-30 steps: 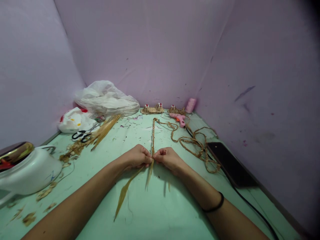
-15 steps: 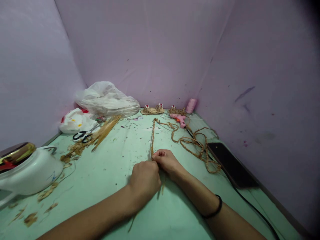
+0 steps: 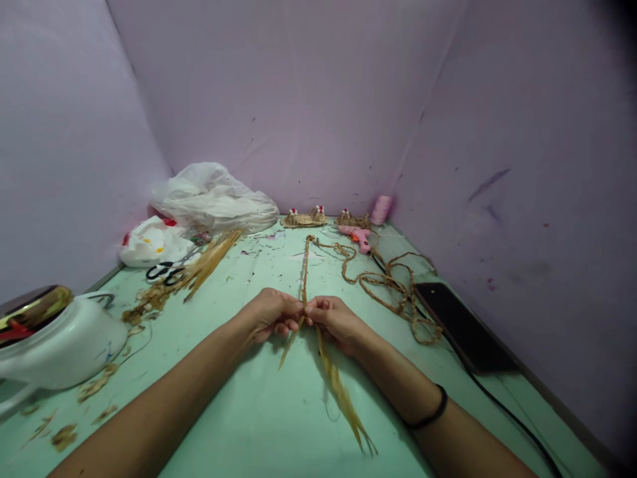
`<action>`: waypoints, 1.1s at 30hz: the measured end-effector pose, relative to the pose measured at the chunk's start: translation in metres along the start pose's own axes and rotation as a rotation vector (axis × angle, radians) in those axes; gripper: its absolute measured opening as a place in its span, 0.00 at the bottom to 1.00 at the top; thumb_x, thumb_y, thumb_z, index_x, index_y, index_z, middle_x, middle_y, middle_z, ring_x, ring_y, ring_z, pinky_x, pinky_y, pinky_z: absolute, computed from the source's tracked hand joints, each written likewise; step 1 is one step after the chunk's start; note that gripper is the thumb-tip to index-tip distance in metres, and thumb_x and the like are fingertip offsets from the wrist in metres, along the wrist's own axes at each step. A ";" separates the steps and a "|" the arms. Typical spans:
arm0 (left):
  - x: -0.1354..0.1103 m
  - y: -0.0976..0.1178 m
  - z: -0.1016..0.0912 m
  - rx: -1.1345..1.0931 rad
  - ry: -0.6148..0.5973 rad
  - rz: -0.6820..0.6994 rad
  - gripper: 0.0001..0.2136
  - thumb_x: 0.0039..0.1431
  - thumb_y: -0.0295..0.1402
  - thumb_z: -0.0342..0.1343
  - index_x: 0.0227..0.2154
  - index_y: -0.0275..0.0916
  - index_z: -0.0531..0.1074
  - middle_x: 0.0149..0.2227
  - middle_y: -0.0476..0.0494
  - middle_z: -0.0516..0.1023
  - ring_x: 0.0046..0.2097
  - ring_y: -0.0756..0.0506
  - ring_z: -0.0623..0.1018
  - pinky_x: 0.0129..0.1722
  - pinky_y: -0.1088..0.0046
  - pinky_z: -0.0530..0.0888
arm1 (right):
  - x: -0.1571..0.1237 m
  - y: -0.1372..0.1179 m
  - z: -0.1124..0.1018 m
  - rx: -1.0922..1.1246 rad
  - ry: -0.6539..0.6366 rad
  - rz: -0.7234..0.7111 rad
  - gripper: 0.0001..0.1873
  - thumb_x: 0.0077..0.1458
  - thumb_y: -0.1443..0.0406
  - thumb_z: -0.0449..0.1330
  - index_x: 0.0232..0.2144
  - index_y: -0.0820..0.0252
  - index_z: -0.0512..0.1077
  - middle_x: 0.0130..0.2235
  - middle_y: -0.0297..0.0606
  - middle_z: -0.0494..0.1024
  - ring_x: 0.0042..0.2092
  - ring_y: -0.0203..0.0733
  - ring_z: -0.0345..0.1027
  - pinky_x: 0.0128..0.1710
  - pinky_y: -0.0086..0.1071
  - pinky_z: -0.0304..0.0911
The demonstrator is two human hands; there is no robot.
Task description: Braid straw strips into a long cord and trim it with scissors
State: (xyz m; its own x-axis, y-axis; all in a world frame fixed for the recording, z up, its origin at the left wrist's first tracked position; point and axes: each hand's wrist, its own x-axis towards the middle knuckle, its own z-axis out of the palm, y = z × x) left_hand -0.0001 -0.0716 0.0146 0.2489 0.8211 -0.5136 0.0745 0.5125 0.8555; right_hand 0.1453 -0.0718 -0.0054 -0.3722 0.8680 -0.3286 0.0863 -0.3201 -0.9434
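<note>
A long straw braid runs from the back of the green table toward me. My left hand and my right hand meet at its near end, both pinched shut on the braid. Loose dry strands trail from the pinch toward me, one short piece to the left and a longer bundle to the right. The rest of the braid lies coiled at the right.
A black phone with a cable lies at the right by the wall. Scissors, a straw bundle and plastic bags sit at the back left. A white pot stands at the left. A pink glue gun lies at the back.
My left hand went over in front of the right and has come back to the left of the braid. The loose strands now trail to the right instead of the left.
</note>
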 end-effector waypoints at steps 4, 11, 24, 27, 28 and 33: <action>0.000 0.000 0.005 -0.012 -0.087 -0.050 0.07 0.41 0.28 0.57 0.22 0.27 0.71 0.24 0.41 0.74 0.19 0.55 0.70 0.13 0.84 0.62 | -0.001 -0.002 0.001 -0.007 -0.007 -0.039 0.04 0.41 0.68 0.55 0.19 0.62 0.62 0.16 0.27 0.64 0.15 0.25 0.46 0.16 0.25 0.36; 0.003 0.001 0.007 0.244 0.059 -0.025 0.08 0.40 0.30 0.55 0.13 0.32 0.66 0.10 0.51 0.63 0.12 0.55 0.61 0.10 0.81 0.58 | 0.007 0.003 -0.004 -0.179 -0.020 -0.168 0.04 0.41 0.70 0.55 0.19 0.62 0.62 0.17 0.29 0.66 0.20 0.28 0.55 0.21 0.23 0.48; 0.002 -0.008 0.019 0.372 0.173 0.029 0.08 0.36 0.27 0.49 0.08 0.37 0.59 0.04 0.55 0.53 0.09 0.56 0.51 0.10 0.79 0.47 | -0.019 -0.011 -0.003 -0.858 0.243 -0.129 0.11 0.40 0.63 0.55 0.18 0.65 0.73 0.16 0.35 0.69 0.19 0.31 0.55 0.18 0.25 0.45; 0.001 -0.008 0.019 0.351 0.212 -0.017 0.07 0.35 0.27 0.48 0.08 0.37 0.59 0.04 0.54 0.54 0.09 0.56 0.52 0.10 0.79 0.48 | -0.024 -0.008 0.007 -0.886 0.198 -0.226 0.10 0.41 0.66 0.53 0.19 0.64 0.73 0.18 0.36 0.71 0.20 0.31 0.55 0.19 0.25 0.45; 0.001 -0.008 0.018 0.342 0.207 -0.016 0.07 0.35 0.27 0.48 0.08 0.37 0.60 0.04 0.54 0.54 0.09 0.56 0.53 0.10 0.79 0.48 | -0.026 -0.008 0.010 -0.905 0.192 -0.266 0.10 0.41 0.68 0.53 0.20 0.63 0.74 0.18 0.36 0.71 0.20 0.31 0.55 0.19 0.25 0.45; -0.001 -0.005 0.009 0.259 0.048 0.058 0.03 0.35 0.28 0.51 0.14 0.35 0.65 0.07 0.55 0.57 0.10 0.57 0.53 0.09 0.80 0.47 | -0.031 -0.011 0.009 -0.917 0.139 -0.292 0.08 0.42 0.67 0.54 0.21 0.61 0.74 0.19 0.34 0.71 0.21 0.31 0.55 0.20 0.25 0.45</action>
State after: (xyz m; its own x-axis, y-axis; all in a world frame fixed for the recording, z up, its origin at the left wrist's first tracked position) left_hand 0.0078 -0.0776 0.0117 0.2142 0.8616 -0.4602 0.3077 0.3876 0.8690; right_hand 0.1477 -0.0987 0.0157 -0.3857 0.9223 -0.0232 0.7163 0.2835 -0.6376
